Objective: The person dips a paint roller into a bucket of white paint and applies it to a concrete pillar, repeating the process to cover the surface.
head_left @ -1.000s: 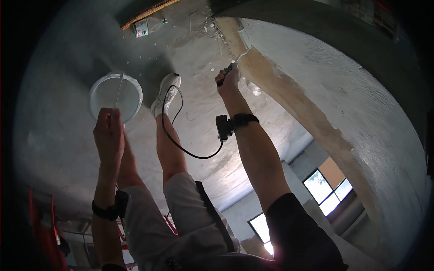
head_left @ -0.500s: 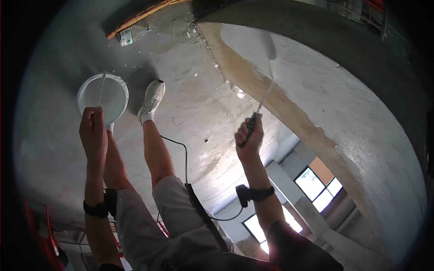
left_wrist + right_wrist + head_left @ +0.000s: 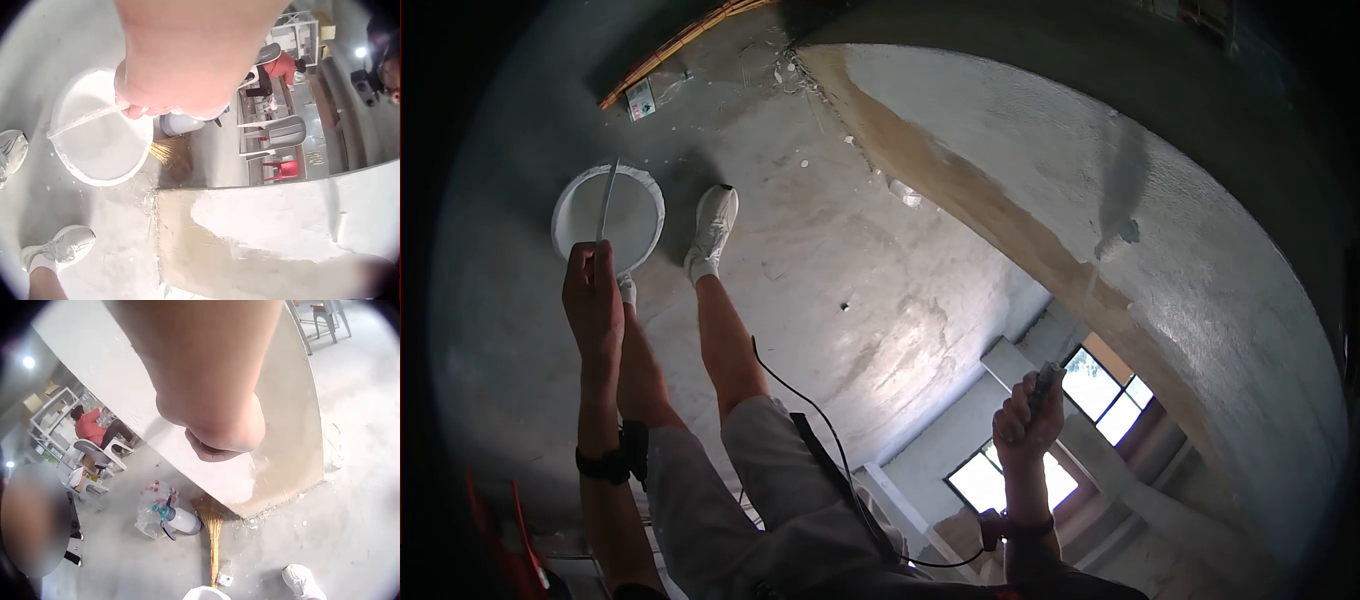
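My left hand (image 3: 592, 300) pinches a thin, white-coated strip (image 3: 608, 200), which overlaps the round white bucket (image 3: 658, 225) on the floor. In the left wrist view the strip (image 3: 84, 120) crosses the bucket's mouth, and pale material shows inside the bucket (image 3: 103, 181). My right hand (image 3: 1028, 415) grips the dark handle of what looks like a small paint roller (image 3: 1118, 242). Its blurred head is at the white-coated face of the low wall (image 3: 1020, 130). A tan, uncoated band (image 3: 960, 175) runs along the wall's lower edge. The right wrist view hides the tool behind my hand (image 3: 219, 440).
A straw broom (image 3: 214, 544), a spray bottle (image 3: 182, 520) and a clear plastic bag (image 3: 150, 515) lie beyond the wall's end. A seated person in red (image 3: 90, 427) is farther off, near chairs (image 3: 94, 452). A cable (image 3: 830, 425) runs to my right wrist. Debris dots the floor.
My right hand has drawn back toward my body and to the right, bringing the roller along the wall. My left hand stays over the bucket with the strip, while the head view has shifted.
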Demonstrator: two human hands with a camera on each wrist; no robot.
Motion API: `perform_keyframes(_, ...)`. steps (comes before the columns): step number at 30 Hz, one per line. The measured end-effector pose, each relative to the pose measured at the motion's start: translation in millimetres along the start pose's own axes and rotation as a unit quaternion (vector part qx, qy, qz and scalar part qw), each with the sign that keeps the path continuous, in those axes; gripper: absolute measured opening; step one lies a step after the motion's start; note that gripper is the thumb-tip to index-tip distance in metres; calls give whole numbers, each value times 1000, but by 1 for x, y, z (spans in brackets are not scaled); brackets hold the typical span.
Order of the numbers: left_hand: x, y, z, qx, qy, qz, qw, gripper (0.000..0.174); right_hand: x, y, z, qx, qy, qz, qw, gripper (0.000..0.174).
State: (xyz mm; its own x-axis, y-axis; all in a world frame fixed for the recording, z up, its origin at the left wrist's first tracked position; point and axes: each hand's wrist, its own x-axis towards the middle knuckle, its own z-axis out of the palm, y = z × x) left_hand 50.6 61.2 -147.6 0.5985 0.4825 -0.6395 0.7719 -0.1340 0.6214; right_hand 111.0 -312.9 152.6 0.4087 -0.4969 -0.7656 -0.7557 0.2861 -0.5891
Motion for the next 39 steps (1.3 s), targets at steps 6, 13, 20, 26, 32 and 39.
perform_keyframes(6, -7, 1, 11, -14, 4, 30, 999, 26, 66, 51, 13, 34, -12, 24, 999, 45)
perform_keyframes(13, -20, -9, 8, 29, -61, -14, 998, 24, 178, 128, 64, -15, -56, 84, 995, 45)
perform_keyframes(20, -21, -9, 9, 23, -56, -10, 998, 22, 284, 195, 139, -19, -29, 137, 990, 45)
perform_keyframes(26, -18, -12, 10, 1, -32, -13, 999, 22, 300, 217, 159, -22, 20, 111, 993, 46)
perform_keyframes(32, -14, -2, 5, 16, -40, 12, 999, 23, 240, 177, 103, 25, -33, 108, 993, 45)
perform_keyframes(39, -11, 0, 6, 9, -46, 18, 999, 24, 134, 104, 47, 35, -18, 64, 997, 45)
